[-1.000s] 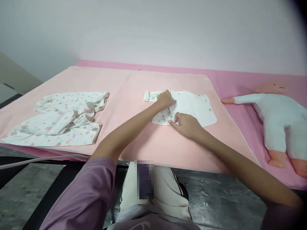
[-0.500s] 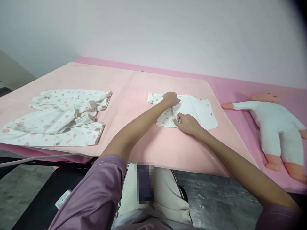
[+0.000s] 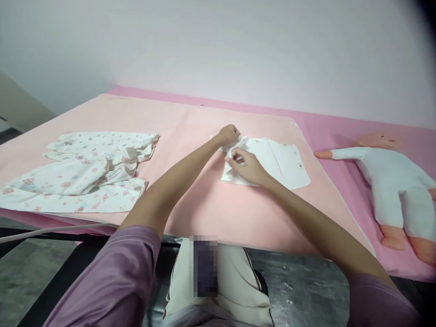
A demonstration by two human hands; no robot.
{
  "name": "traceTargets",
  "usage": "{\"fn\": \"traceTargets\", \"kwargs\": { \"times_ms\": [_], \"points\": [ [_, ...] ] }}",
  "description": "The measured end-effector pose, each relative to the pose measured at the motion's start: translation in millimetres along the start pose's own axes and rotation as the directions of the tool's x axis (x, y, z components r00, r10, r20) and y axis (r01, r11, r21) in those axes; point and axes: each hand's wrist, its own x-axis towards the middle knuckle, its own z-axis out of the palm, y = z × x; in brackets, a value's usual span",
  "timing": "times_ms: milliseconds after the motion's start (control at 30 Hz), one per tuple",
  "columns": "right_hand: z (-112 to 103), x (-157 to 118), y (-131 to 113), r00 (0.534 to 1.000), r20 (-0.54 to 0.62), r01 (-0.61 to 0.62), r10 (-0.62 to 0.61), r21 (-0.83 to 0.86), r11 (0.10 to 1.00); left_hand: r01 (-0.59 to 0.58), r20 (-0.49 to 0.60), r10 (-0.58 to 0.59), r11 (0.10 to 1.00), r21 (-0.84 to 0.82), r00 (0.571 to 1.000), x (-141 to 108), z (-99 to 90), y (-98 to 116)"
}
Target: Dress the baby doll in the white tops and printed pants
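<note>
A small white printed baby shirt (image 3: 272, 163) lies on the peach cloth, its plain inner side facing up. My left hand (image 3: 230, 135) is closed on the shirt's far left part near the sleeve; its fingertips are partly hidden. Nearer to me, my right hand (image 3: 248, 165) pinches the edge of the shirt's front panel, lifted a little and turned back to the left. Small snaps (image 3: 299, 162) show along the shirt's right side.
Other printed baby clothes (image 3: 78, 170) lie loosely at the left of the peach cloth (image 3: 190, 122). A baby doll (image 3: 391, 177) in a white body lies at the right on the pink mat (image 3: 327, 125). A pale cord (image 3: 57, 229) runs along the front left edge. Behind stands a wall (image 3: 238, 54).
Both hands have moved left, drawing the shirt's front panel with them. More of the plain white inside shows now. The doll and the other clothes have stayed put.
</note>
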Motion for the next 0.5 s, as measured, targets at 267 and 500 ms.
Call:
{"fn": "traceTargets", "kwargs": {
  "times_ms": [267,500],
  "points": [
    [24,1,7,0.917,0.280,0.332,-0.283,-0.147,0.932,-0.288,0.213,0.262,0.952,0.102,0.941,-23,-28.4,-18],
    [10,-33,38,0.899,0.364,0.357,-0.246,-0.281,0.891,-0.556,0.393,0.421,0.756,0.346,0.817,-38,-20.6,-24]
  ]
}}
